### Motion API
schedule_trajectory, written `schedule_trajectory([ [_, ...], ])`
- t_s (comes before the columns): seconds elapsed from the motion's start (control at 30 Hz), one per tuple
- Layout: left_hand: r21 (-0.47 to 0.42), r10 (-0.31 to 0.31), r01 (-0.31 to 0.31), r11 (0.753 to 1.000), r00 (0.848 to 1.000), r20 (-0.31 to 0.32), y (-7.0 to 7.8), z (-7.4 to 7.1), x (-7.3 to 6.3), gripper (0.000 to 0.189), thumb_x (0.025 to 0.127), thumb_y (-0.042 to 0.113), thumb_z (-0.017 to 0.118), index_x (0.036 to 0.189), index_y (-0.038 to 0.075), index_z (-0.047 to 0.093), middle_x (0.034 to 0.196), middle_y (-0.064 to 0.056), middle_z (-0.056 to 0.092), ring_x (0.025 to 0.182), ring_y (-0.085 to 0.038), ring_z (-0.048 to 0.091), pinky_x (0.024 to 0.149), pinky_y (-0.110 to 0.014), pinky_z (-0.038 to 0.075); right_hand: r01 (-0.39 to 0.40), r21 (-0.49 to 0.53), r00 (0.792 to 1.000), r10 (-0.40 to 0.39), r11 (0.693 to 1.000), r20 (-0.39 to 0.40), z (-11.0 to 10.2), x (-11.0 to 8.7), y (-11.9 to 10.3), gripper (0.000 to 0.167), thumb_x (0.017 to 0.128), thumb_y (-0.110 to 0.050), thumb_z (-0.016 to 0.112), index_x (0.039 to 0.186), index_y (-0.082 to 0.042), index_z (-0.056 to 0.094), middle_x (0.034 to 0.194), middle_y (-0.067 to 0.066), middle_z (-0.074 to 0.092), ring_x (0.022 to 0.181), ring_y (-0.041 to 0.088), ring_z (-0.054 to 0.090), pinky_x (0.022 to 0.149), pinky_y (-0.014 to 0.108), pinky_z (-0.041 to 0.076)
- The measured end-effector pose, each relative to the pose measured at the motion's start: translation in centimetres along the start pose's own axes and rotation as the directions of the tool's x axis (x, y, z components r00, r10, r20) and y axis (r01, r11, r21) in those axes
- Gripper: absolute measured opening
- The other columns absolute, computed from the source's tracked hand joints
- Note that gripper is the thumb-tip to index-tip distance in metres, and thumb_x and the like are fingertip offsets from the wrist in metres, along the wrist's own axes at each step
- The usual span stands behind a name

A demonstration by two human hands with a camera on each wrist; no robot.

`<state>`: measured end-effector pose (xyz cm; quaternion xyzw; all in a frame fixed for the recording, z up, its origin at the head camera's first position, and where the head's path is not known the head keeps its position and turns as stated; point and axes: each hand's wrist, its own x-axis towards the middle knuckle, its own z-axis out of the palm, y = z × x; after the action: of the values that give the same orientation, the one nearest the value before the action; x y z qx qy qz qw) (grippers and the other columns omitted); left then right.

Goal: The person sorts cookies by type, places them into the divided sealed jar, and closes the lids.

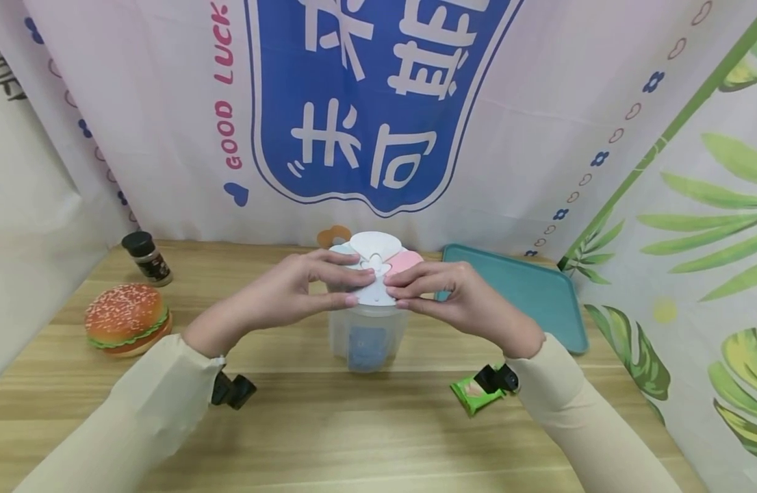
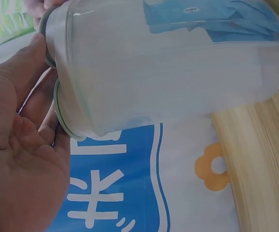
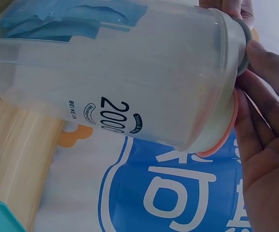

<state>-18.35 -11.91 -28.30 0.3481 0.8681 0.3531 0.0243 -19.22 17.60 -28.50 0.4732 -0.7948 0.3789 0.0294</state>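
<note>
A clear plastic storage canister stands upright on the table, its lid divided into petal-like flaps of white, pink and pale green. Inside lies a blue packet, seen through the wall. My left hand rests on the left of the front flap, fingertips on top and thumb at its edge. From the right, my right hand touches the same flap in a matching way. Both hands' fingers are mostly extended. In the right wrist view, "2000" is printed on the canister.
To the left sit a toy hamburger and a black-capped seasoning jar. A teal tray lies at the back right. Below my right wrist is a green snack packet. A printed curtain hangs behind the table.
</note>
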Motion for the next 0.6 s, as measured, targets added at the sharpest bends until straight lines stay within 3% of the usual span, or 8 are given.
schedule_trajectory([
  [0.6, 0.002, 0.025, -0.025, 1.000, 1.000, -0.010, 0.13, 0.00, 0.02, 0.042, 0.096, 0.025, 0.077, 0.137, 0.023, 0.070, 0.152, -0.010, 0.062, 0.148, -0.038, 0.050, 0.115, -0.066, 0.048, 0.054, -0.062, 0.998, -0.056, 0.997, -0.029, 0.35, -0.28, -0.08, 0.028, 0.086, 0.006, 0.080, 0.112, -0.005, 0.081, 0.121, 0.010, 0.079, 0.117, 0.025, 0.073, 0.102, 0.029, 0.061],
])
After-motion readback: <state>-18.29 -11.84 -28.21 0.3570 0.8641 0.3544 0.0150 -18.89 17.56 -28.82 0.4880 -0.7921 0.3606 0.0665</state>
